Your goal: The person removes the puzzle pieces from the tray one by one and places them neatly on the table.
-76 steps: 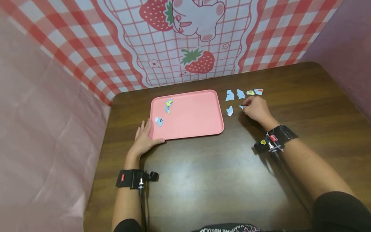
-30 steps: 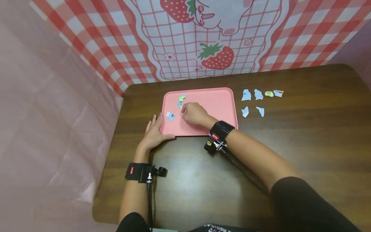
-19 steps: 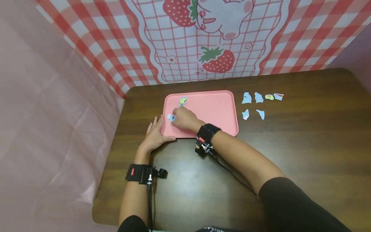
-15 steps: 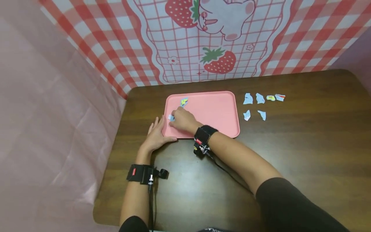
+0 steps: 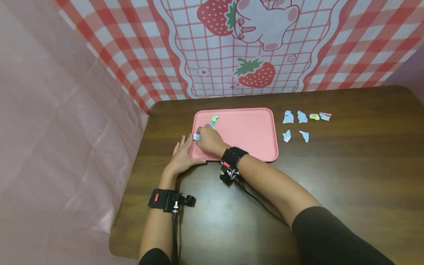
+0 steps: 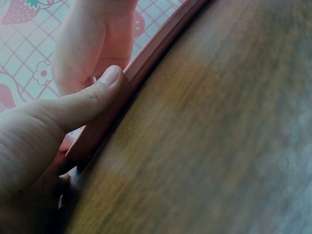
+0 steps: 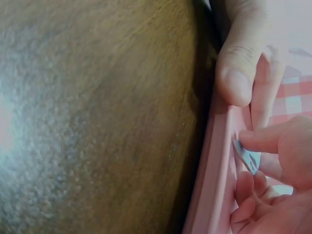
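- Blue-and-white scrap [image 7: 248,158]: near the left edge of the pink tray [image 5: 248,134]. About 1 second ago it lay flat there; now it is tipped up and pinched between the thumb and fingers of the right hand [image 5: 210,140].
- Right hand: about 2.5 seconds ago it was at the pieces beyond the tray's right edge. My judgement is that the work is now on this 1 scrap, whose resting spot is unsettled.
- Yellow-and-blue piece [image 5: 215,119]: toward the tray's far left corner, just beyond the right hand.
- Left hand [image 5: 181,158]: fairly straight fingers along the tray's left edge, thumb over its near edge, seemingly steadying it.
- Desk [image 5: 344,184]: past the tray's right edge, 4 pieces [image 5: 288,117] above 2 pieces [image 5: 287,136], unmoved.
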Demonstrator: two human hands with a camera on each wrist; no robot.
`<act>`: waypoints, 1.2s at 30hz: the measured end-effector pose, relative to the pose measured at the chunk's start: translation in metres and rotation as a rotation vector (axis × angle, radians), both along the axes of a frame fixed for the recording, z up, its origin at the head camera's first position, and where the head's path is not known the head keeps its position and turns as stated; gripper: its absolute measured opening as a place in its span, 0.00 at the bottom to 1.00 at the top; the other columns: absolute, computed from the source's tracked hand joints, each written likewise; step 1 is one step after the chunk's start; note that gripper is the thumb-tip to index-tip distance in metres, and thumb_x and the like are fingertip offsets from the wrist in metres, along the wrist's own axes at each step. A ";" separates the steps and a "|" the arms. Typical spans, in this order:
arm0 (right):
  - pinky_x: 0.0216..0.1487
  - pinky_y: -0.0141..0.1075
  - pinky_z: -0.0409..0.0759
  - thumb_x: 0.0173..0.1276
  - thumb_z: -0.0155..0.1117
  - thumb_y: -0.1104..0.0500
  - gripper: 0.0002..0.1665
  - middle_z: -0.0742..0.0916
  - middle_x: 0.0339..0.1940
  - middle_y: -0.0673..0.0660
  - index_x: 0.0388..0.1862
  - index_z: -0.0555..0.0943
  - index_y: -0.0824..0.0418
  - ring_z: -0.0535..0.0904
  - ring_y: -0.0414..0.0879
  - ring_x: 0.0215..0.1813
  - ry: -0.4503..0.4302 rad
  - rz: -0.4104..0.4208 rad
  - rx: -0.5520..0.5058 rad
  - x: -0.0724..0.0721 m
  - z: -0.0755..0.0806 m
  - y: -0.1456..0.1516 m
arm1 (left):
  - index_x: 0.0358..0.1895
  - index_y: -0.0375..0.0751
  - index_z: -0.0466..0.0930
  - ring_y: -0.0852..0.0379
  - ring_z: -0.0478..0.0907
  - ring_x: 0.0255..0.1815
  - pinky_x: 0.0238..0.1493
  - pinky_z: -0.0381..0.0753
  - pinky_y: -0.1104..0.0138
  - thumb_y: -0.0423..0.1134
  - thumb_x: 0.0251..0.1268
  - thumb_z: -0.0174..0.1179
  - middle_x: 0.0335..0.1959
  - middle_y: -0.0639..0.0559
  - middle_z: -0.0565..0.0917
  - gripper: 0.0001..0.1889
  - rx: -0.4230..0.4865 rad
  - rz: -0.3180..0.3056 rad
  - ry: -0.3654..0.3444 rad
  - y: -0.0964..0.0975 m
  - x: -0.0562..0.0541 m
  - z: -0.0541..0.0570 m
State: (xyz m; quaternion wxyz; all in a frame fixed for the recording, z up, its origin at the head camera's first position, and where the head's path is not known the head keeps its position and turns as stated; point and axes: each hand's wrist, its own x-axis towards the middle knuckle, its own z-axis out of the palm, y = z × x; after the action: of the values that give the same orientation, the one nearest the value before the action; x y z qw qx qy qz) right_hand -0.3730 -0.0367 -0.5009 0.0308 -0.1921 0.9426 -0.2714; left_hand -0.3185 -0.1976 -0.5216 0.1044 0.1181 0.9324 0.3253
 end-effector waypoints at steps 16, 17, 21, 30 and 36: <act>0.35 0.37 0.77 0.63 0.67 0.62 0.03 0.87 0.23 0.50 0.33 0.84 0.61 0.82 0.45 0.29 -0.069 -0.066 -0.317 0.005 0.013 0.047 | 0.82 0.36 0.38 0.48 0.29 0.83 0.78 0.28 0.53 0.61 0.53 0.74 0.83 0.43 0.43 0.65 0.009 -0.014 0.014 0.002 0.001 0.000; 0.35 0.37 0.77 0.63 0.67 0.62 0.02 0.87 0.23 0.50 0.33 0.84 0.61 0.82 0.44 0.29 -0.069 -0.073 -0.337 0.006 0.014 0.051 | 0.82 0.36 0.39 0.49 0.29 0.83 0.78 0.28 0.53 0.61 0.53 0.74 0.83 0.43 0.43 0.65 0.010 -0.014 0.014 0.002 0.001 0.000; 0.39 0.38 0.78 0.63 0.67 0.63 0.07 0.87 0.31 0.54 0.39 0.84 0.63 0.82 0.46 0.36 -0.090 -0.105 -0.407 0.011 0.020 0.071 | 0.82 0.38 0.38 0.50 0.29 0.83 0.78 0.29 0.53 0.63 0.53 0.73 0.83 0.45 0.43 0.65 0.005 -0.005 -0.001 0.001 0.001 0.000; 0.40 0.39 0.77 0.64 0.67 0.64 0.16 0.88 0.36 0.59 0.51 0.86 0.64 0.83 0.50 0.38 -0.096 -0.182 -0.471 0.023 0.022 0.124 | 0.82 0.37 0.37 0.47 0.29 0.83 0.77 0.28 0.50 0.64 0.51 0.74 0.83 0.43 0.43 0.67 0.040 -0.008 0.006 0.002 0.001 -0.001; 0.41 0.38 0.75 0.65 0.66 0.66 0.15 0.87 0.37 0.60 0.51 0.85 0.65 0.82 0.50 0.41 -0.089 -0.217 -0.492 0.029 0.023 0.153 | 0.82 0.37 0.36 0.48 0.29 0.82 0.77 0.27 0.50 0.63 0.52 0.74 0.83 0.43 0.42 0.66 0.026 -0.018 0.008 0.002 0.000 0.000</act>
State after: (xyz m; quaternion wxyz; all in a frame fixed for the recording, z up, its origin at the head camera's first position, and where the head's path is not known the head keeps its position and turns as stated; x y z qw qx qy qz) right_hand -0.3444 0.1166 -0.4780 -0.0047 -0.0794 0.8612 -0.5020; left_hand -0.3187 -0.1957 -0.5215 0.1019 0.1291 0.9274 0.3359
